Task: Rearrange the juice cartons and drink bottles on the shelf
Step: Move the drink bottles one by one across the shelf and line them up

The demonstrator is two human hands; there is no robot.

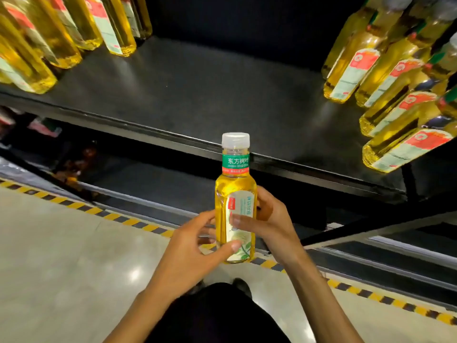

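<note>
A person holds one bottle (233, 189) of yellow drink with both hands. The bottle stands straight up in the air, near the person and just in front of the edge of the black shelf (197, 82). It has a clear white cap (235, 139) and a green band under the cap.

The left hand (190, 251) grips the low part of the bottle. Its thumb presses the front near the bottom, and its fingers curl at the left side. The right hand (274, 219) grips the middle. Its thumb lies across the pale label (243, 206), and its fingers wrap round the right side.

The middle of the shelf is bare and dark. At the far left stands a bunch of yellow bottles (61, 40). At the right stands another bunch of the same bottles (385, 95), close together.

Below is a shiny pale floor (61, 256) with a yellow and black striped tape (81, 206) running along the foot of the shelf.
</note>
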